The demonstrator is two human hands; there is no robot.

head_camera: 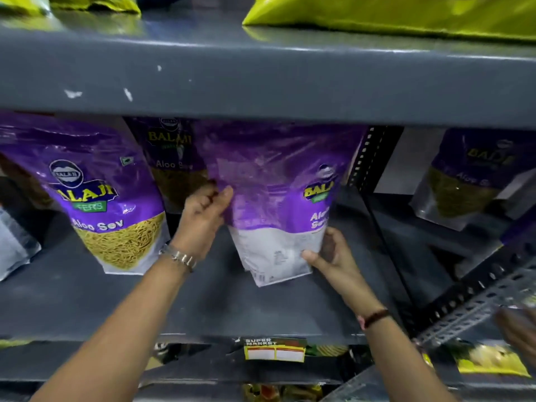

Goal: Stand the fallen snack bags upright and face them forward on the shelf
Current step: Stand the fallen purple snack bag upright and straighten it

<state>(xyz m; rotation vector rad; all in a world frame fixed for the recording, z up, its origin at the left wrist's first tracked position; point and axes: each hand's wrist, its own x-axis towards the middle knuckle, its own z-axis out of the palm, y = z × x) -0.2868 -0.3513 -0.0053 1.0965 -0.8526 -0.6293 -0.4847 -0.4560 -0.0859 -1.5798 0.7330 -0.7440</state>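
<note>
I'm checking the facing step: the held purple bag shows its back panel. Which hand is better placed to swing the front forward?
Probably the right hand. It grips the held bag at its bottom right corner, beside the printed front wrapping around that edge. The left hand holds the left edge and could serve as the pivot.

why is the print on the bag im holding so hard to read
Head view: glare washes over the held bag, its text is smeared by blur, and the shelf above shades its top; the wide lens bends the frame edges, softening the bag on the left less.
</note>
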